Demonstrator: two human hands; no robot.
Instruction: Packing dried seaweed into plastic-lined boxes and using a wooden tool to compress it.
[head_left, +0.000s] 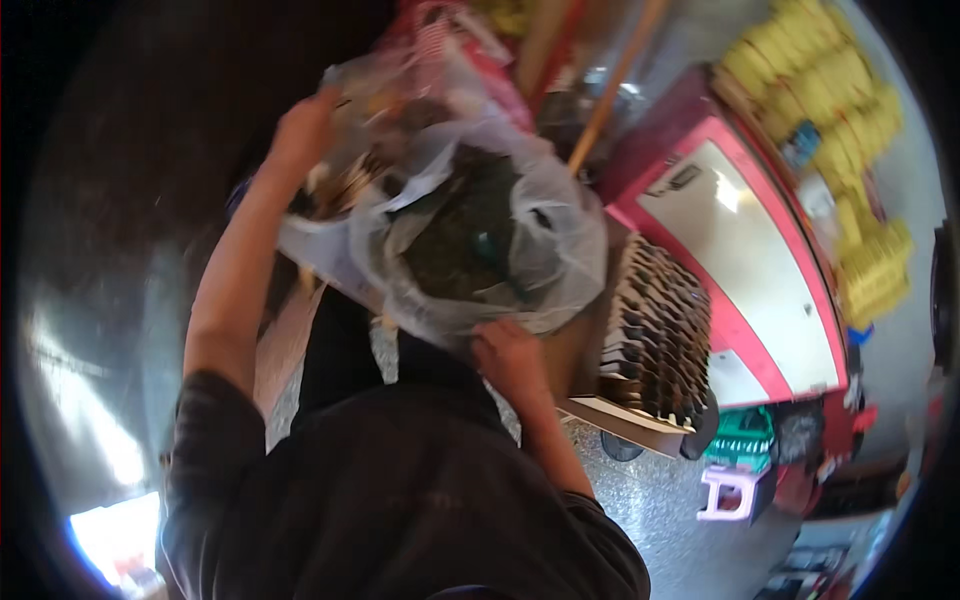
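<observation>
Before me is a translucent white plastic bag (562, 225) with its mouth spread wide, showing a dark, blurred inside with a small greenish thing. My right hand (510, 356) is at the bag's near rim, its fingers curled on the plastic. Farther up and to the left, my left hand (304, 135) reaches to a second clear plastic bag (360, 97), whose contents are blurred; the hand is smeared by motion, and its grip is unclear. Brownish pieces (349, 180) lie between the bags, too blurred to name.
A stack of dark, wavy-edged pieces (656, 330) stands in a cardboard box (630, 424) at right. Beyond it are a pink-and-white cabinet (750, 247) with yellow bundles (817, 82) above, an orange pole (615, 90), a green basket (742, 439) and a lilac stool (727, 491).
</observation>
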